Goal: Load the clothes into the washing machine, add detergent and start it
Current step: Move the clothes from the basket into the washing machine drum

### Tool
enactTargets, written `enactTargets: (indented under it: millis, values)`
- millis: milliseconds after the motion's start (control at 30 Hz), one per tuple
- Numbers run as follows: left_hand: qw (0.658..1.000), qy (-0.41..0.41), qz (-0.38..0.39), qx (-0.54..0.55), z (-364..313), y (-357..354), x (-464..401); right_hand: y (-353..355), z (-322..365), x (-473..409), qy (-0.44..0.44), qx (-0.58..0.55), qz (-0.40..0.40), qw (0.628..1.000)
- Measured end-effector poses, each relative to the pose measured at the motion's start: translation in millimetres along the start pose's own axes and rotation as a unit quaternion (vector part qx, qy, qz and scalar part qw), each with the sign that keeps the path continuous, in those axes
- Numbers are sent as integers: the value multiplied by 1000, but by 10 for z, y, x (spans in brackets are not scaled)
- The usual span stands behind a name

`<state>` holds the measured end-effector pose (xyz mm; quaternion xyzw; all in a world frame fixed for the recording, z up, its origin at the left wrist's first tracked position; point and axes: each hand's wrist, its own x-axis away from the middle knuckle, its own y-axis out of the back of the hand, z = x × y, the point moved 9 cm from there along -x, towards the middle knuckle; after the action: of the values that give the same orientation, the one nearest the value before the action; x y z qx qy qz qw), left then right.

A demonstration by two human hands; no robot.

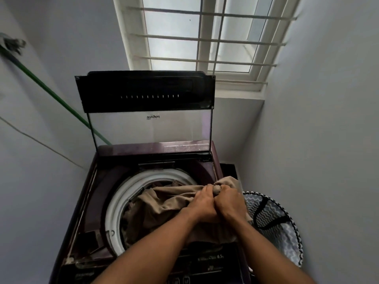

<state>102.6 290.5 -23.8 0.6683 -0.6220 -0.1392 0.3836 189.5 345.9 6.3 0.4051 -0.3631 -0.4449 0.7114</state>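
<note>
Head view: both hands — left hand [202, 203] and right hand [231, 201] — grip the beige cloth [162, 203] tightly, knuckles touching. Below their grip lies the washing machine [90, 201] drum; a laundry basket [274, 220] stands just right.

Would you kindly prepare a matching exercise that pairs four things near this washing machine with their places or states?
Things:
1. glass-panelled washer lid
2. beige cloth garment
3. zigzag-patterned laundry basket
4. green pole

Places or states:
A. leaning along the left wall
B. standing right of the machine
C. raised upright
D. gripped by the left hand and right hand over the drum's white rim

Pairs: 1-C, 2-D, 3-B, 4-A
</note>
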Motion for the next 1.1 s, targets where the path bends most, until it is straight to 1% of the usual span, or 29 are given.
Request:
enactTargets:
  millis: [67,133,200,333,467,533,567,633,667,700,767,833,867,933,967,1033,1100]
  values:
    - [999,-22,-44,7,14,179,115,57,182,27,11,-34,0,999]
    - [991,-51,-122,14,50,471,287,87,447,42,34,-60,0,998]
    - [980,-66,-183,29,141,774,494,103,746,58,55,-55,-5,997]
    - [963,-64,-262,25,476,1240,863,14,1331,117,91,-69,-11,993]
    - [943,-78,-325,-2,810,1569,1146,-244,1786,234,125,-143,-2,982]
    - [930,-93,-353,-26,935,1646,1257,-392,1903,289,131,-178,5,975]
    - [926,-86,-366,-35,1007,1666,1296,-476,1938,314,135,-185,17,973]
    - [930,-40,-361,-60,1186,1648,1286,-699,1973,362,133,-190,58,971]
    - [938,-10,-339,-76,1274,1606,1243,-833,1955,378,125,-191,80,970]
    - [949,19,-301,-91,1372,1535,1180,-962,1919,394,112,-190,100,970]
    - [971,79,-192,-116,1570,1317,1063,-1200,1798,437,78,-192,132,969]
    - [978,125,-100,-133,1748,1093,989,-1381,1649,480,51,-193,153,968]
    - [979,136,-77,-133,1802,1014,966,-1443,1574,501,40,-193,155,968]
    - [979,143,-62,-133,1844,918,919,-1511,1445,529,17,-194,151,969]
    - [977,147,-69,-136,1848,919,899,-1524,1422,527,10,-193,149,970]
    - [972,152,-103,-146,1825,933,837,-1534,1369,479,5,-187,156,970]
    - [965,132,-166,-152,1754,990,781,-1491,1363,414,7,-184,178,967]
